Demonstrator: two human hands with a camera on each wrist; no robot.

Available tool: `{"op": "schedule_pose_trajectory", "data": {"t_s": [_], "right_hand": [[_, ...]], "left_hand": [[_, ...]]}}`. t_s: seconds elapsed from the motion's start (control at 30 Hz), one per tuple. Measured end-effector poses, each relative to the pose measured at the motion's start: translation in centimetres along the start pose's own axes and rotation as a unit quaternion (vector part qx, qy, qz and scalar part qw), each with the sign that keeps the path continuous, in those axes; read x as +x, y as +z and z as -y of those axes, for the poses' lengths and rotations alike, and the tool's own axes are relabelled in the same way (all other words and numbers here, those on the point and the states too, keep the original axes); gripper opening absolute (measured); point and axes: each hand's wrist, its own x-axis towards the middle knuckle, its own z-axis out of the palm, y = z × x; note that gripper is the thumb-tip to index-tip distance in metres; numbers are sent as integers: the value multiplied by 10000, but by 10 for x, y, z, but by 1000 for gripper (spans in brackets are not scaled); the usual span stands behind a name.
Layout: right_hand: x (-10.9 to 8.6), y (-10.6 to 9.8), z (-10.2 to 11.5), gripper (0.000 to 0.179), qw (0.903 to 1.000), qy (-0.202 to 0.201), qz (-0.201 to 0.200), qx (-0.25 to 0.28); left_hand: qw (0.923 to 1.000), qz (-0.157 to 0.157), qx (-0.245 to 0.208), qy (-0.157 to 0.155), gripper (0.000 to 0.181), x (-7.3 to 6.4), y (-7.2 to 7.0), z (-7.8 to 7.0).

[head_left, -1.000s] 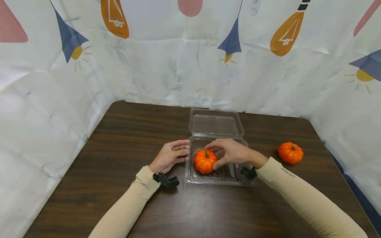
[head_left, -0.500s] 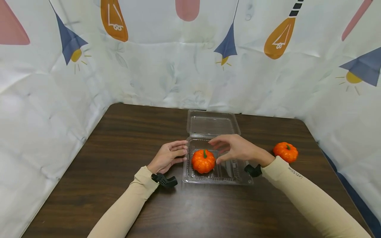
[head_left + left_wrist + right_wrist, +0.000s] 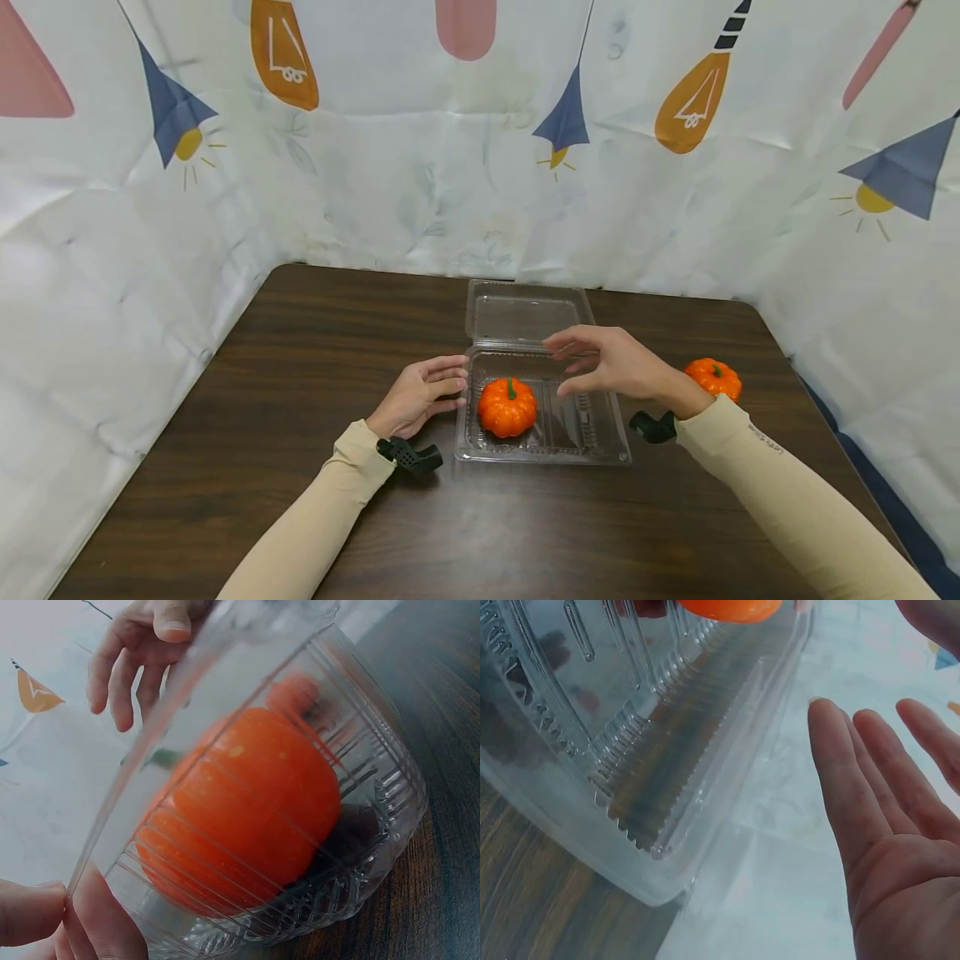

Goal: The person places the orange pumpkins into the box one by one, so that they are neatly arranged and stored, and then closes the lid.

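Observation:
A clear plastic clamshell container (image 3: 585, 454) lies on the table with its lid (image 3: 528, 312) folded back flat. In its left half sits a small orange pumpkin (image 3: 507, 408) with a green stem, upright. My left hand (image 3: 423, 396) is at the container's left side. In the left wrist view, its thumb (image 3: 30, 911) and forefinger pinch the rim. Over the container's right half hovers my right hand (image 3: 622, 362), its fingers loosely spread and nothing between them. A second orange pumpkin (image 3: 712, 377) rests on the table at the right, partly covered by the right forearm.
The dark wood-grain table (image 3: 300, 333) extends around the container. White patterned sheets (image 3: 420, 183) hang behind the table and along both sides. Each wrist wears a black camera band (image 3: 411, 457).
My right hand has let go of the pumpkin in the container and moved up and to the right. The pumpkin stays in the left half. The left hand keeps its place at the rim.

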Motion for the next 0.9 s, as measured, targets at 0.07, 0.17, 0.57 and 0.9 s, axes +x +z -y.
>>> {"op": "schedule_pose_trajectory", "data": {"t_s": [0.07,0.17,0.57,0.9], "right_hand": [[-2,-2,-1,72,9999,3,-101,-12],[-4,-4,-2,71,9997,17,-229,-55],[-21,-24,-1,69,9965,-56,-832,-45],[-39,-42,-8,64,9928,149,-1175,-180]], "left_hand": [[10000,-3,-5,-8,55,0,0,0],[10000,-7,-2,-20,55,0,0,0],[10000,-38,41,-21,54,1,0,0],[9999,-107,19,-83,54,1,2,-1]]}}
